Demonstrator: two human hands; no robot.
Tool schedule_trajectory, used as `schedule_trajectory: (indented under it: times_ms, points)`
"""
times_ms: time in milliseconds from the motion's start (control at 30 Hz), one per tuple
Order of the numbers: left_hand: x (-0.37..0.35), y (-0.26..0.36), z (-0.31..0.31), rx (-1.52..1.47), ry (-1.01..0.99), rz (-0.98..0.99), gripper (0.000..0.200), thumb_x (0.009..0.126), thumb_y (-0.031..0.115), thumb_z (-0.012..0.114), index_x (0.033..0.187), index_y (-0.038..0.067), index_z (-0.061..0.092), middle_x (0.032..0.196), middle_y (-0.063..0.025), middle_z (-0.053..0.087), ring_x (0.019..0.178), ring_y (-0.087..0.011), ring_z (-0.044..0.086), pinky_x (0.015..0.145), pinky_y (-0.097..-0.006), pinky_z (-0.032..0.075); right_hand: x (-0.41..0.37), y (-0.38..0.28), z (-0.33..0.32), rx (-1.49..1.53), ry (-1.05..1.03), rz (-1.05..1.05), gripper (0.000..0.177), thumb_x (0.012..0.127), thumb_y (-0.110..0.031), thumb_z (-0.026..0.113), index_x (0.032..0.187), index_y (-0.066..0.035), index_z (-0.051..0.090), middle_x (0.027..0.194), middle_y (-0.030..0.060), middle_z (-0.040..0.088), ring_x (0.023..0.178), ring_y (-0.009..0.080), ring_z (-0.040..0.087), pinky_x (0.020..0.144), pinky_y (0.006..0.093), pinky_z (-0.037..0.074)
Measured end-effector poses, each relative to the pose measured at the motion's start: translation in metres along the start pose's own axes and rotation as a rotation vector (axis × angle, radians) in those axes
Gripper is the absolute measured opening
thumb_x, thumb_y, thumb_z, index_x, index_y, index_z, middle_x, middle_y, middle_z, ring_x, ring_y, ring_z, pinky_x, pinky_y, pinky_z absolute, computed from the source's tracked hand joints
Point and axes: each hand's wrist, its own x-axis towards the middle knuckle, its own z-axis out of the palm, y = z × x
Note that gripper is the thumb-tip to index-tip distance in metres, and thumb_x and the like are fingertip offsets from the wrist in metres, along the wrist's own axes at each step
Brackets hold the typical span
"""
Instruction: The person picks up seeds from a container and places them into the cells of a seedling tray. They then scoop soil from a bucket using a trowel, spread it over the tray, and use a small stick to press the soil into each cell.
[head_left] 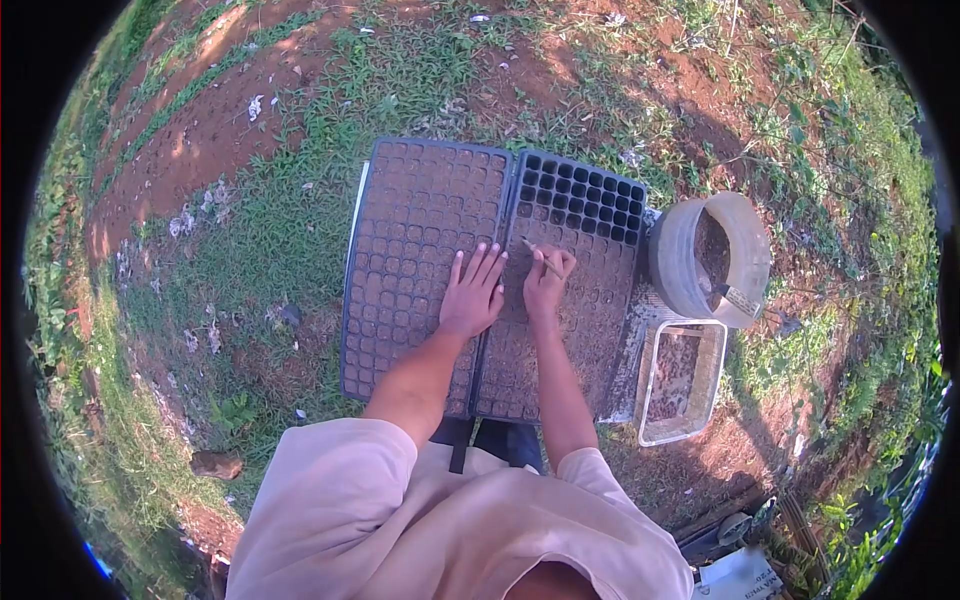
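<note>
I see a grey bucket [672, 255] tilted on red dirt, with a clear tub [655, 375] just beside it. There's a stone [216, 464] in the grass.

Both arms extended forward; left hand [472, 292] flat, fingers spread; right hand [545, 285] curled in pinch grip

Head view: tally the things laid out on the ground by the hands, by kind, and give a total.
Seedling trays: 2
Bucket: 1
Clear tub: 1
Stick: 1
Total: 5
</note>
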Motion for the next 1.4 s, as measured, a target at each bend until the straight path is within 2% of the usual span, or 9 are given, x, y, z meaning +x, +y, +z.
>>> schedule_trajectory:
  times_ms: [233,300,633,800,933,1000,1100,1333,1400]
  points:
    - [0.0005,0.0031,-0.0042,0.019,0.001,-0.01,0.06,0.092,0.029,0.041,0.149,0.014,0.028,0.155,-0.0051,0.025,0.145,-0.0214,0.016,0.119,-0.0504,0.007,-0.0009,0.0,-0.0005,0.021,0.016,-0.041,0.01,0.095,-0.012,0.055,0.092,-0.004,0.06,0.096,0.0085,0.062,0.098,0.0275,0.046,0.089,0.0383,0.038]
    - [0.0017,0.0042,-0.0051,0.031,0.0,-0.014,0.06,0.092,0.029,0.041,0.149,0.014,0.028,0.155,-0.0047,0.024,0.145,-0.0213,0.016,0.119,-0.0505,0.007,0.0011,-0.002,-0.0022,0.002,0.034,-0.083,0.002,0.091,-0.007,0.058,0.092,-0.007,0.059,0.096,0.0053,0.064,0.095,0.0278,0.049,0.089,0.0387,0.038]
    - [0.0001,0.0047,-0.0027,0.059,0.044,-0.008,0.06,0.091,0.027,0.044,0.148,0.015,0.029,0.154,-0.0047,0.027,0.145,-0.0217,0.018,0.118,-0.0508,0.009,0.0006,0.0011,0.0004,-0.007,0.045,-0.138,0.007,0.092,-0.007,0.057,0.097,-0.007,0.062,0.097,0.0054,0.065,0.1,0.0301,0.05,0.091,0.0384,0.04]
    - [-0.0001,0.0059,-0.0045,0.058,0.071,-0.006,0.06,0.091,0.028,0.044,0.147,0.015,0.031,0.153,-0.0049,0.03,0.144,-0.0217,0.02,0.118,-0.0502,0.01,-0.0003,-0.0008,0.0002,0.034,0.016,-0.043,0.007,0.093,-0.008,0.057,0.097,-0.006,0.062,0.098,0.0062,0.065,0.104,0.0305,0.05,0.094,0.0397,0.04]
    - [-0.0006,0.0049,-0.003,0.06,0.097,0.001,0.059,0.09,0.028,0.045,0.147,0.014,0.032,0.152,-0.0049,0.03,0.144,-0.0214,0.021,0.118,-0.0495,0.01,0.0005,-0.0013,0.0003,0.008,0.009,-0.09,0.007,0.093,-0.009,0.056,0.097,-0.006,0.062,0.098,0.007,0.065,0.106,0.0307,0.05,0.095,0.0398,0.04]
    - [-0.0001,0.0049,-0.0021,0.061,0.102,-0.002,0.059,0.09,0.028,0.045,0.147,0.015,0.032,0.152,-0.005,0.03,0.144,-0.0214,0.021,0.119,-0.0494,0.01,0.0016,-0.0004,0.0011,0.007,-0.035,-0.06,0.013,0.095,-0.009,0.053,0.099,-0.006,0.065,0.1,0.0075,0.065,0.108,0.0306,0.049,0.094,0.0398,0.04]
    - [-0.0007,0.0046,-0.0016,0.06,0.104,-0.005,0.059,0.09,0.028,0.045,0.146,0.015,0.032,0.152,-0.005,0.031,0.144,-0.0212,0.021,0.119,-0.0492,0.01,-0.0014,-0.0001,0.0023,0.015,0.012,-0.061,0.014,0.096,-0.01,0.052,0.099,-0.006,0.065,0.101,0.007,0.065,0.11,0.0305,0.048,0.096,0.0396,0.039]
    - [-0.0004,0.0045,-0.0014,0.045,0.116,-0.006,0.059,0.09,0.028,0.046,0.146,0.015,0.034,0.152,-0.0048,0.031,0.144,-0.0208,0.021,0.119,-0.049,0.011,-0.0001,0.0027,0.0021,-0.041,-0.029,-0.114,0.014,0.096,-0.011,0.052,0.099,-0.007,0.066,0.102,0.0051,0.065,0.113,0.0292,0.047,0.098,0.0387,0.038]
    - [-0.0002,0.0047,-0.0013,0.041,0.119,-0.007,0.059,0.09,0.027,0.046,0.146,0.015,0.033,0.152,-0.0047,0.031,0.144,-0.0208,0.022,0.119,-0.049,0.011,-0.0023,0.0008,0.0008,0.002,0.019,-0.127,0.01,0.095,-0.012,0.055,0.097,-0.007,0.063,0.1,0.0062,0.066,0.112,0.029,0.047,0.1,0.0394,0.036]
